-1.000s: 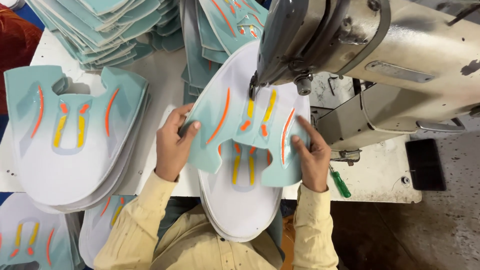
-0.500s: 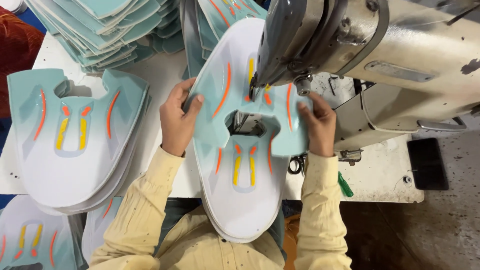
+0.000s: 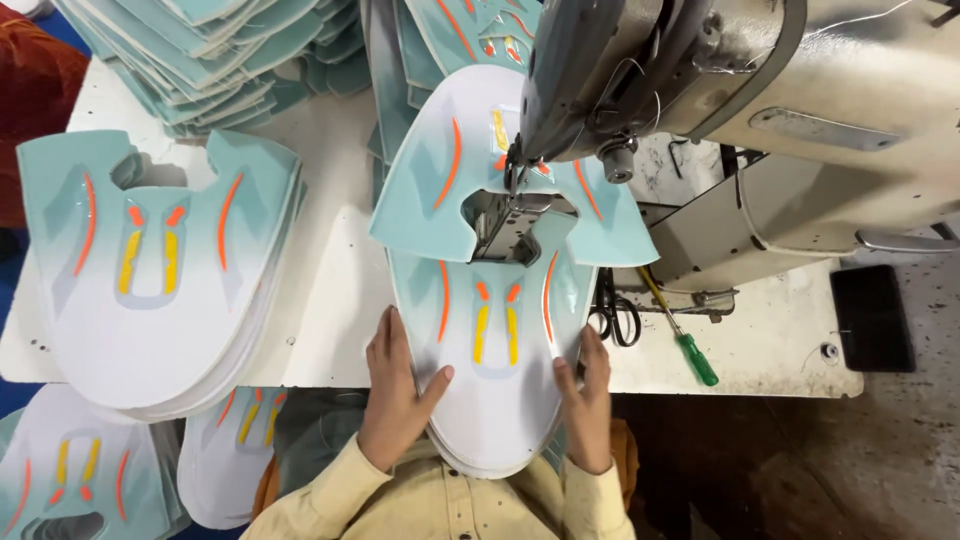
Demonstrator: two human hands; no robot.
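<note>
Both hands dropped from upper piece to lower stack.

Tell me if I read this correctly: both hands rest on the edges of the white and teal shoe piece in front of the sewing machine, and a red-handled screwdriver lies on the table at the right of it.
Almost. The screwdriver has a green handle, not red, as the head view shows. The rest holds: the left hand and right hand rest on the edges of the shoe piece in front of the sewing machine, and the screwdriver lies on the table at its right.
</note>
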